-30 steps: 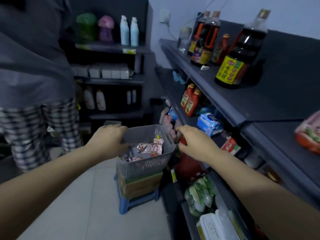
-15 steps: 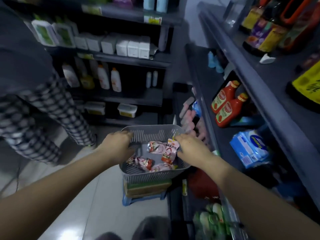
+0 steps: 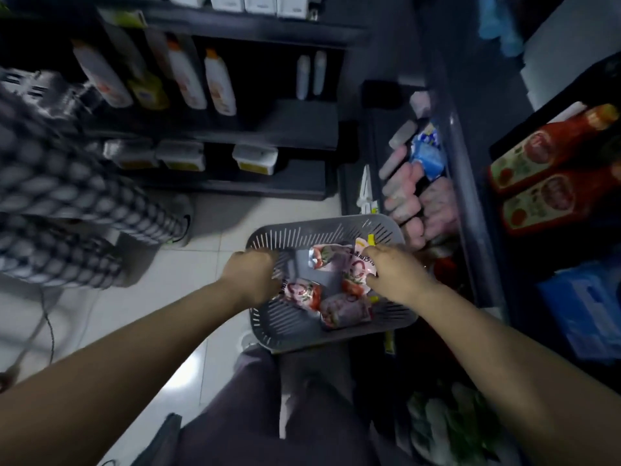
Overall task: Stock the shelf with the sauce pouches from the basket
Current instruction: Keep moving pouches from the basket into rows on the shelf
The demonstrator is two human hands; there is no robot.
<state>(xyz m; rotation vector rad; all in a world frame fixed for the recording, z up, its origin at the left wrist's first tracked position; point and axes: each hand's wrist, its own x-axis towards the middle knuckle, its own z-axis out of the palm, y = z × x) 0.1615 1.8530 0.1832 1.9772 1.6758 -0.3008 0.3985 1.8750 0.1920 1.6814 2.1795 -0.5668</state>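
A grey slotted basket [image 3: 322,334] sits low in front of me, holding several pink and red sauce pouches [image 3: 304,292]. My left hand [image 3: 250,275] is closed over the basket's left rim. My right hand [image 3: 395,275] is inside the basket at its right side, fingers closed on an upright pouch with a yellow cap [image 3: 361,264]. The dark shelf [image 3: 470,230] runs along the right, with pink pouches [image 3: 416,200] lying on its lower level just beyond the basket.
Red ketchup bottles [image 3: 544,169] and blue packs [image 3: 426,153] lie on the right shelf. Another shelf unit with white bottles [image 3: 218,82] stands ahead. A person in checked trousers [image 3: 67,210] stands at left on the tiled floor. My dark trouser leg [image 3: 268,415] is below.
My view has tipped steeply downward, onto the basket. My right hand has gone from the shelf edge into the basket and closed on a pouch. My left hand stays on the rim.
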